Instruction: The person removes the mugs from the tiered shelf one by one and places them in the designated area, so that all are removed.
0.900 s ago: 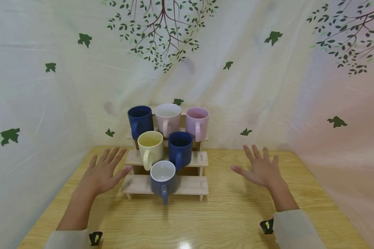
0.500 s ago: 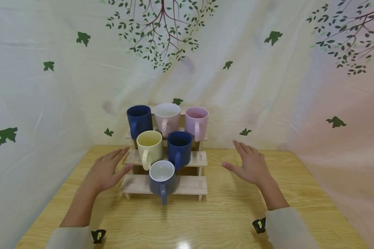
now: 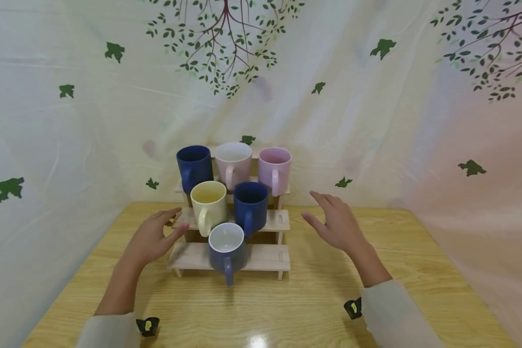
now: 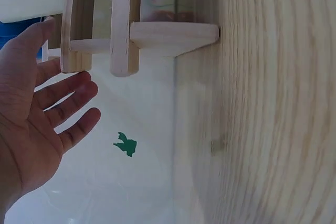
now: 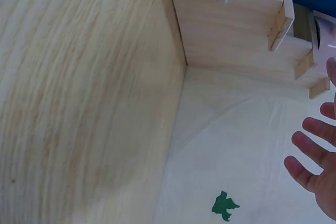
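Note:
A wooden three-step rack (image 3: 265, 257) holds several mugs. On its top step stand a dark blue mug (image 3: 195, 169), a pale pink mug (image 3: 239, 166) and a pink mug (image 3: 282, 166). The middle step bears a yellow mug (image 3: 215, 208) and a dark blue mug (image 3: 257, 208); a grey-blue mug (image 3: 235, 258) with a white inside is on the lowest. My left hand (image 3: 152, 239) is at the rack's left end, thumb and fingers apart around the middle step's end; whether it touches, I cannot tell. My right hand (image 3: 337, 222), fingers loosely extended, hovers right of the rack, holding nothing.
The rack stands on a wood-grain table (image 3: 313, 309). Behind and at the sides hangs a pale cloth (image 3: 374, 121) printed with branches and green leaves. Dark wrist devices (image 3: 148, 327) show at both sleeves.
My right hand has moved left toward the rack. The left hand has shifted slightly right, its fingers bending more at the rack's end. The mugs stay in place.

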The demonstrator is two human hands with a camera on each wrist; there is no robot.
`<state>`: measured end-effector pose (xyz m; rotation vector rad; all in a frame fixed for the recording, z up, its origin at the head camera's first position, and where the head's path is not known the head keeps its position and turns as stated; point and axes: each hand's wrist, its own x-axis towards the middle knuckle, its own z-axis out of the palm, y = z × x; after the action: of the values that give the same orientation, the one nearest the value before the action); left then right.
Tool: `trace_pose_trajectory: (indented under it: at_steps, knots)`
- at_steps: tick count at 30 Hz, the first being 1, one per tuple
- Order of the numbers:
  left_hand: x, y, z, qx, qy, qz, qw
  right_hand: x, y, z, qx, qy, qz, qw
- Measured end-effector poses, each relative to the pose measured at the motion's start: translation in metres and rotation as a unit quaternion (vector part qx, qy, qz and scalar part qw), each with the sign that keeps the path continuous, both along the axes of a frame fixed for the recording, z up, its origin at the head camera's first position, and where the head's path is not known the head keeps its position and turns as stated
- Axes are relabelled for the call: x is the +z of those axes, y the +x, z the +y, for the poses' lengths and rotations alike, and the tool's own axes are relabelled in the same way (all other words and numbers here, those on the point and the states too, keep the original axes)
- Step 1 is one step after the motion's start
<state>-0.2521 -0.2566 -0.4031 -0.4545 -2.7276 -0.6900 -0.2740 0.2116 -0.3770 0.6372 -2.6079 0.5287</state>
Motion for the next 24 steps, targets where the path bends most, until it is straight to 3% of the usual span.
trace_pose_trajectory:
  at_steps: [10, 24]
  knots:
    - [-0.005, -0.002, 0.007, 0.029, 0.065, -0.002, 0.9974, 0.017, -0.002, -0.022, 0.034, -0.009, 0.056, 0.9978]
    - [-0.010, -0.006, 0.008, 0.045, 0.115, -0.018, 0.9922, 0.038, -0.003, -0.047, 0.077, -0.017, 0.120, 0.9896]
